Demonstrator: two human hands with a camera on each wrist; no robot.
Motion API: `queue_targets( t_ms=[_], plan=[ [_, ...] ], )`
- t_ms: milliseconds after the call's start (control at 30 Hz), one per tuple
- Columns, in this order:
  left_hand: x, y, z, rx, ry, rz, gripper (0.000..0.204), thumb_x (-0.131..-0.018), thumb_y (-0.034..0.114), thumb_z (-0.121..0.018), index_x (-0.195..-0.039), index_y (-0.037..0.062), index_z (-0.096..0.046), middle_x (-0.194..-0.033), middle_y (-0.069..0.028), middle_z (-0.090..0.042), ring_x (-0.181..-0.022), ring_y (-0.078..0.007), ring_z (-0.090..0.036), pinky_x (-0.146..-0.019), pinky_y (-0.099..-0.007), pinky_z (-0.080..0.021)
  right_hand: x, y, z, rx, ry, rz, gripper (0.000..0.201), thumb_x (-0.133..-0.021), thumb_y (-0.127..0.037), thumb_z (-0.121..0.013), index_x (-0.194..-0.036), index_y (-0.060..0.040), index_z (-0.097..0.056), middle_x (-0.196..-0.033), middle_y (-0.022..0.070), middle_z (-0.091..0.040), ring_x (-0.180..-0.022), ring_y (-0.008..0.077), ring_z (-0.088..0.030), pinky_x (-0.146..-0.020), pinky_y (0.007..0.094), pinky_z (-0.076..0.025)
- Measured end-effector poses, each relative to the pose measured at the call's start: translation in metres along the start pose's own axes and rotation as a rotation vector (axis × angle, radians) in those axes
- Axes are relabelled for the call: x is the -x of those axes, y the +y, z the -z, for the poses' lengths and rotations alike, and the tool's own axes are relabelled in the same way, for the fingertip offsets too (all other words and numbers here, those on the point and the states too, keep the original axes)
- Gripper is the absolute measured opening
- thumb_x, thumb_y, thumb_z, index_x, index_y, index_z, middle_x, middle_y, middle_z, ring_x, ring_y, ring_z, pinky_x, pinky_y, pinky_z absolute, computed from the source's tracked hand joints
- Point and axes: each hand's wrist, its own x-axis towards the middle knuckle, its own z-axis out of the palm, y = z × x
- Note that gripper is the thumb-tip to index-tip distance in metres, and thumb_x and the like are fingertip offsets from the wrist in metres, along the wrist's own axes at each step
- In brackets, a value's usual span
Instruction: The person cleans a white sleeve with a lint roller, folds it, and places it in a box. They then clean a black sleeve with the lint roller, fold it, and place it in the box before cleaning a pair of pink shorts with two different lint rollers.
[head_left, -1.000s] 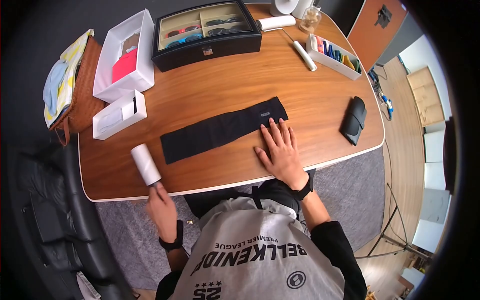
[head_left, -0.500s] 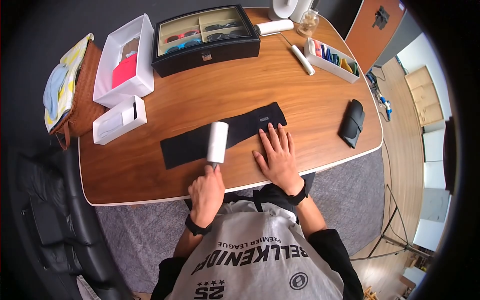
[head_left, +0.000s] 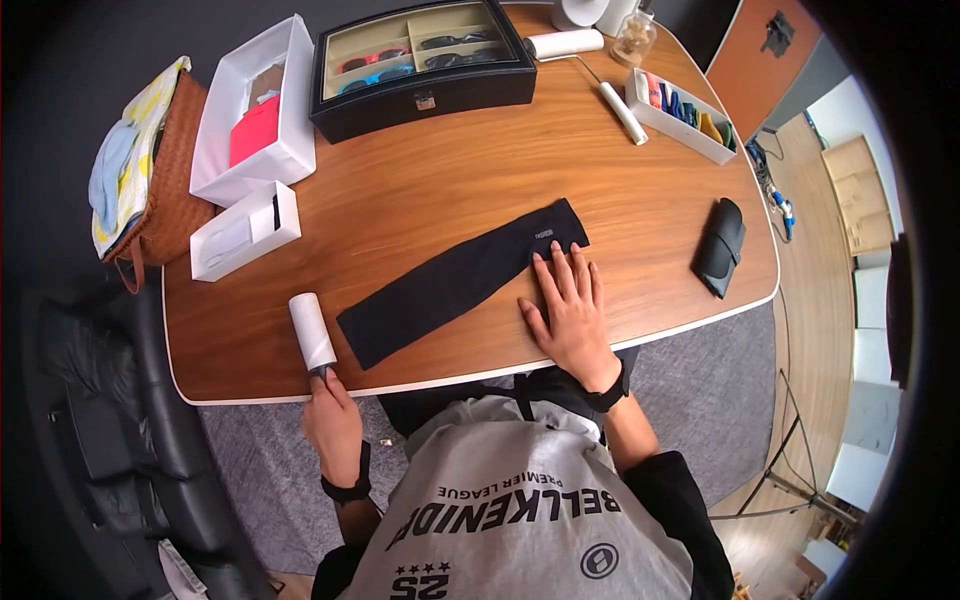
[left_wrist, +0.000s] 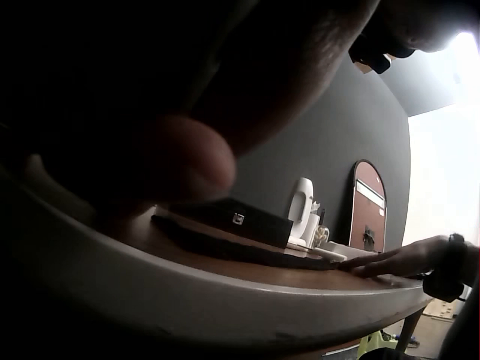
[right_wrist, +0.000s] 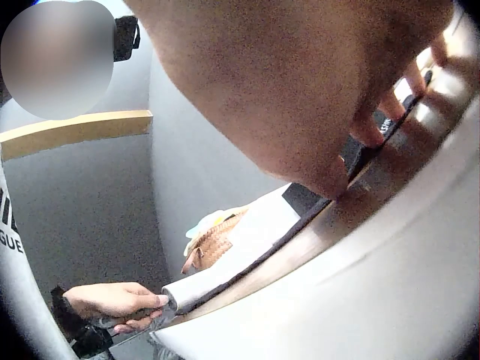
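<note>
A black fabric arm sleeve (head_left: 460, 280) lies flat and slanted across the wooden table, a small printed label near its right end. My left hand (head_left: 335, 430) grips the handle of a white lint roller (head_left: 313, 330) at the table's near edge, to the left of the sleeve. The roller head points away from me. With fingers spread and straight, my right hand (head_left: 575, 325) rests its fingertips on the sleeve's labelled end. In the right wrist view, the right fingers (right_wrist: 367, 131) press along the sleeve's edge. A dark blurred thumb hides much of the left wrist view.
At the back stands a black glasses case (head_left: 425, 85) with a clear lid. White boxes (head_left: 300, 150) and a woven basket (head_left: 170, 180) line the left side. To the right are a black pouch (head_left: 720, 250), a box of rolled cloths (head_left: 690, 135) and a slim white roller (head_left: 625, 115).
My left hand carried the lint roller right, over the sleeve, then back left off it. The sleeve's left end has swung toward the near edge. The right hand stays on the labelled end.
</note>
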Motion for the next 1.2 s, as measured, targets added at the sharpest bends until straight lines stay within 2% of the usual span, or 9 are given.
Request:
queue_targets(
  t_ms=[233,367,600,700,800,867,1000,1033,1200],
  plan=[
    [0.024,0.037,0.004,0.078,-0.169,-0.144,0.039,-0.112,0.036,-0.044,-0.103,0.0024,-0.062,-0.072,-0.0279,-0.068,-0.072,-0.0506,-0.068,-0.066,-0.0614,-0.052,0.009,0.004,0.008,0.012,-0.026,-0.074,0.062,-0.101,-0.034,-0.063,-0.155,-0.0060,-0.049,-0.159,0.0228,-0.045,-0.150,0.0451,-0.035,-0.124,0.0562,-0.027],
    [0.027,0.045,-0.002,0.096,-0.214,-0.203,0.038,-0.112,0.035,-0.044,-0.103,0.0031,-0.062,-0.071,-0.0286,-0.067,-0.072,-0.0502,-0.069,-0.066,-0.0613,-0.052,0.025,0.017,0.015,0.084,0.036,-0.131,0.059,-0.100,-0.034,-0.064,-0.151,-0.0054,-0.053,-0.152,0.0233,-0.051,-0.139,0.0444,-0.045,-0.121,0.0565,-0.030],
    [0.003,0.039,-0.010,0.093,-0.143,-0.196,0.035,-0.112,0.031,-0.045,-0.103,0.0015,-0.063,-0.071,-0.0278,-0.069,-0.071,-0.0492,-0.070,-0.064,-0.0605,-0.053,0.056,0.012,0.037,0.096,-0.030,-0.172,0.056,-0.099,-0.031,-0.065,-0.148,-0.0052,-0.056,-0.148,0.0228,-0.051,-0.138,0.0437,-0.043,-0.121,0.0572,-0.029],
    [-0.010,0.037,-0.007,0.056,-0.043,-0.201,0.037,-0.112,0.030,-0.046,-0.100,0.0000,-0.064,-0.072,-0.0268,-0.069,-0.070,-0.0483,-0.070,-0.062,-0.0587,-0.054,0.063,0.008,0.039,0.115,0.014,-0.170,0.051,-0.098,-0.028,-0.067,-0.142,-0.0045,-0.060,-0.141,0.0209,-0.055,-0.134,0.0416,-0.046,-0.117,0.0553,-0.032],
    [-0.011,0.042,0.000,0.084,0.002,-0.237,0.036,-0.112,0.031,-0.046,-0.098,0.0020,-0.064,-0.070,-0.0271,-0.068,-0.068,-0.0491,-0.069,-0.061,-0.0600,-0.053,0.066,0.005,0.033,-0.114,0.050,-0.254,0.044,-0.095,-0.022,-0.070,-0.135,-0.0038,-0.064,-0.132,0.0182,-0.057,-0.127,0.0390,-0.050,-0.110,0.0525,-0.036],
    [-0.005,0.054,0.007,0.110,-0.056,-0.255,0.036,-0.111,0.032,-0.047,-0.097,0.0031,-0.063,-0.068,-0.0271,-0.067,-0.067,-0.0494,-0.068,-0.060,-0.0604,-0.052,0.067,0.004,0.026,-0.168,0.185,-0.232,0.040,-0.093,-0.016,-0.072,-0.130,-0.0036,-0.065,-0.125,0.0157,-0.058,-0.120,0.0367,-0.052,-0.105,0.0495,-0.038],
    [0.018,0.083,0.001,0.153,-0.194,-0.413,0.035,-0.111,0.034,-0.048,-0.095,0.0049,-0.060,-0.064,-0.0262,-0.065,-0.063,-0.0489,-0.068,-0.059,-0.0607,-0.051,0.056,0.005,0.019,-0.167,0.219,-0.167,0.043,-0.094,-0.014,-0.071,-0.134,-0.0024,-0.064,-0.141,0.0209,-0.055,-0.135,0.0415,-0.048,-0.114,0.0539,-0.037],
    [0.024,0.091,0.000,0.164,-0.225,-0.453,0.035,-0.111,0.033,-0.048,-0.095,0.0047,-0.060,-0.063,-0.0256,-0.065,-0.063,-0.0480,-0.068,-0.059,-0.0602,-0.052,0.052,0.005,0.021,-0.204,0.154,-0.173,0.046,-0.097,-0.015,-0.068,-0.140,-0.0021,-0.061,-0.153,0.0231,-0.049,-0.145,0.0448,-0.040,-0.120,0.0552,-0.034],
    [0.033,0.106,-0.010,0.193,-0.340,-0.561,0.033,-0.110,0.031,-0.049,-0.095,0.0038,-0.060,-0.063,-0.0226,-0.067,-0.062,-0.0458,-0.069,-0.059,-0.0577,-0.054,0.044,0.020,0.015,-0.142,0.086,-0.154,0.050,-0.103,-0.020,-0.060,-0.149,-0.0027,-0.055,-0.161,0.0224,-0.043,-0.152,0.0449,-0.034,-0.123,0.0548,-0.030]
  ],
)
